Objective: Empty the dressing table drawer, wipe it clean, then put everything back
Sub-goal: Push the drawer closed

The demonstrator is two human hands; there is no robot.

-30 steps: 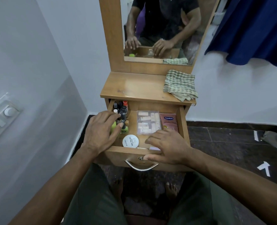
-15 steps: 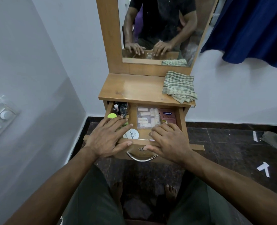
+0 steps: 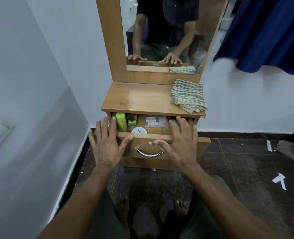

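Pressing with left hand (image 3: 106, 144) and right hand (image 3: 180, 142), both spread flat with fingers straight and gripping nothing, on the front board of the drawer (image 3: 142, 136), partly out of the bench (image 3: 139, 99) and full. Judging by that: could pinch the right fingertips (image 3: 178, 119), reaching over the rim close under the benchtop, if pushed in further; could equally trap the left fingertips (image 3: 114, 119) lying at the gap along the drawer's left side. Might topple the green bottle (image 3: 121, 121) onto the small green and yellow item (image 3: 132, 120) with any jolt, or slide the round white tin (image 3: 139, 131) against the front wall. Might tip the drawer if leaned on while drawn out. Cannot read the tin's label fully, nor make out the contents of the clear box (image 3: 156, 121). Cannot see the drawer's rear, hidden under the benchtop, nor its right compartment, covered by the right hand. Checked cloth (image 3: 187, 95) folded on the benchtop, well apart from both hands. Blurred throughout.
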